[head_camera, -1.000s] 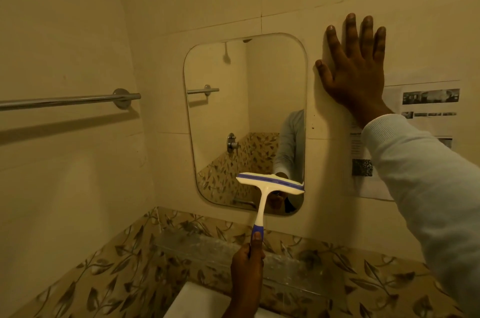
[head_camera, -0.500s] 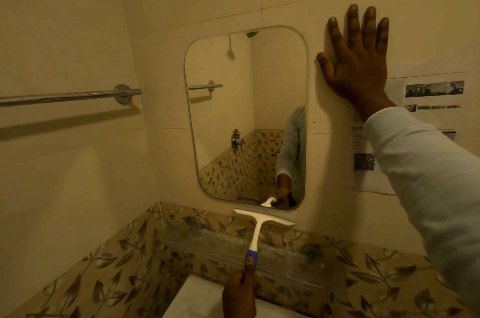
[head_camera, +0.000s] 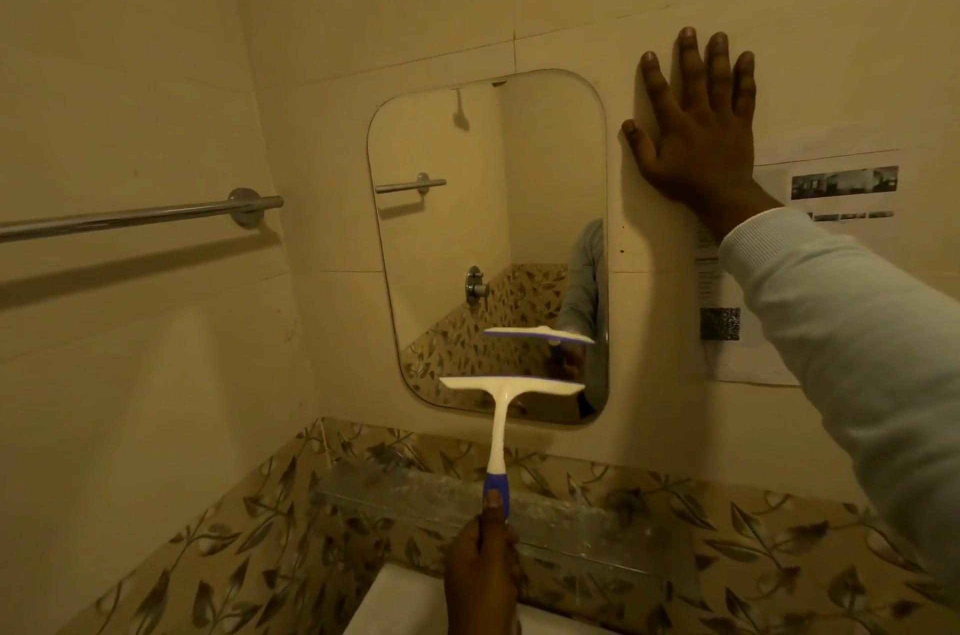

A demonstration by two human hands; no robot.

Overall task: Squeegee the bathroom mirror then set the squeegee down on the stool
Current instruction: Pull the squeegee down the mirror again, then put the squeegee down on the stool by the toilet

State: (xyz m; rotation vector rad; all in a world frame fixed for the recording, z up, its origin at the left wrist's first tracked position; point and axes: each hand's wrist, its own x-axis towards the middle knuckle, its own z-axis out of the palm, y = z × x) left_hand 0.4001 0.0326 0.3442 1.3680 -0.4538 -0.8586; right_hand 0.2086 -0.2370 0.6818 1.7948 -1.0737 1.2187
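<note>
The squeegee [head_camera: 506, 390] rose back before the mirror [head_camera: 441, 229].

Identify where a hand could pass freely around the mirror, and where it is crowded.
Free: bare cream tile between the chrome towel rail and the rounded mirror, and above it. Crowded: right hand flat beside the printed paper notice; below, left hand holding the white blue-handled squeegee over the clear shelf.
</note>
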